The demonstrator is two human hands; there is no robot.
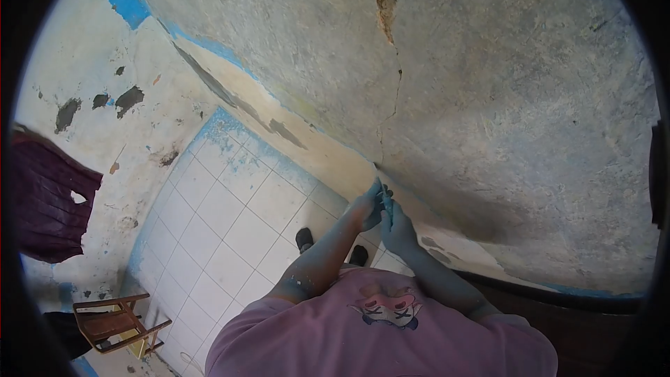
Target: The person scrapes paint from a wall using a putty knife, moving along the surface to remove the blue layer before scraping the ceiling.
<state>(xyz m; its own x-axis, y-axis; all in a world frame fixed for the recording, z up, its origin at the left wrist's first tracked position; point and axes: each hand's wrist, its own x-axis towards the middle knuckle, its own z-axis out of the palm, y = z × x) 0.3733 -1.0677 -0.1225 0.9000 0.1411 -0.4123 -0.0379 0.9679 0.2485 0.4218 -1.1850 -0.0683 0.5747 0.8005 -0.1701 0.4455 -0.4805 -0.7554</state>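
My left hand (366, 212) and my right hand (398, 232) are close together in front of my chest, next to the wall. Both are coated in bluish dust, with the fingers curled inward. Between them shows a small, narrow blue-grey thing (386, 200), too small and too covered by the fingers to name. Just beyond my fingertips rises the grey scraped wall (502, 91), with a thin crack (397, 91) running down toward my hands. A deeper broken patch (385, 10) of brown filling opens at the crack's top.
White floor tiles (223, 209) with blue dust along the wall edges lie under my feet. To the left are a wooden chair (115, 321) and a dark red cloth (52, 195) against a peeling wall (91, 49). Something dark brown (558, 331) stands at my right.
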